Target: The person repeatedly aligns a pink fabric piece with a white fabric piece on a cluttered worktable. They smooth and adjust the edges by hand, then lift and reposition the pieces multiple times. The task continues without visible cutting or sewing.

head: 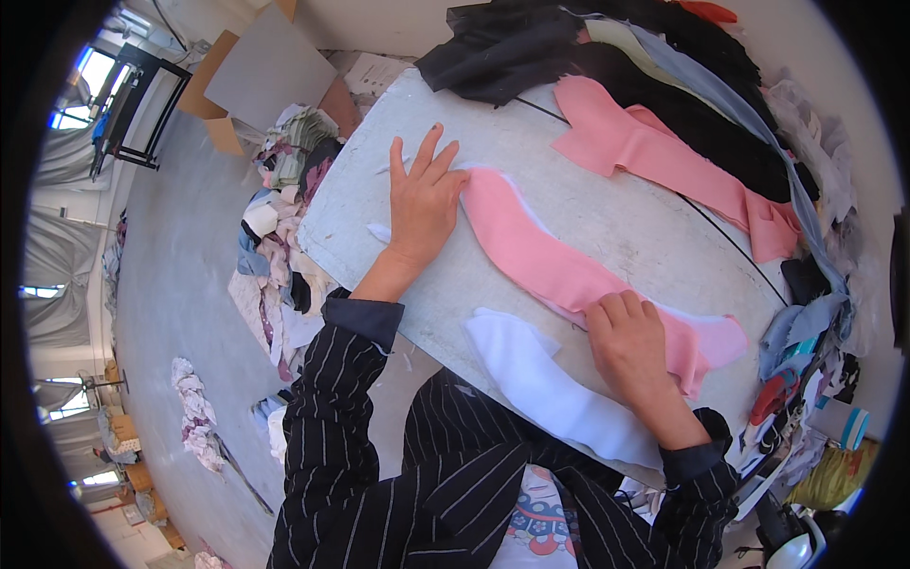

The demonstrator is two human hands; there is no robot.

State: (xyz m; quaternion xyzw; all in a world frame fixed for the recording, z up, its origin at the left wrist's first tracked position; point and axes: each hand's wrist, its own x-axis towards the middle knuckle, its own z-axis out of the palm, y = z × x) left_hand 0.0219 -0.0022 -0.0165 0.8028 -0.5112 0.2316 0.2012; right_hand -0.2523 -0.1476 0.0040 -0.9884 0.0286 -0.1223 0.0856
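A curved strip of pink fabric (540,256) lies across the tabletop, with a white layer showing along its upper edge. My left hand (425,199) pinches the strip's far left end between thumb and forefinger, the other fingers spread. Farther along the same strip, my right hand (627,341) has its fingers curled down onto the cloth near its right end, where the pink folds over. Below it, a white curved fabric piece (540,377) lies along the table's near edge, partly under my right forearm.
More pink cut fabric (668,153) rests at the back beside heaped black cloth (640,78). Red-handled scissors (775,395) lie among scraps at the right. Left of the table (355,213), fabric piles (284,249) and a cardboard box (263,71) stand on the floor.
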